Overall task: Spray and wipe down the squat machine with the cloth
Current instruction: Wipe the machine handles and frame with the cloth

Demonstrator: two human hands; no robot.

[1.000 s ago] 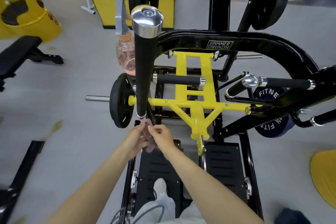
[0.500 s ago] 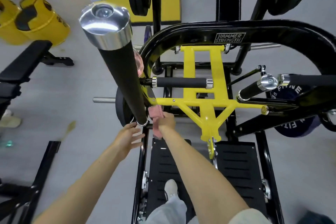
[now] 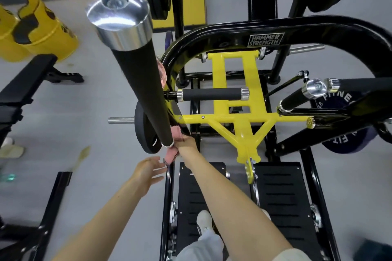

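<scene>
- Grey gym floor [image 3: 95, 112] is spreading around the squat machine [image 3: 233, 118].
- The left hand [image 3: 148, 168] is hovering wide, fingers spread, holding nothing.
- The right hand [image 3: 187, 143] is gripping the pink cloth [image 3: 170, 155] against the base of the black handle [image 3: 144, 91].
- Judging from this, wrapping the cloth fully round and sliding up toward the chrome cap [image 3: 118, 21] is looking best.

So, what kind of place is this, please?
Most likely a gym: a black and yellow squat machine labelled Hammer Strength, round weight plates on its pegs, and a padded bench to the left.
</scene>
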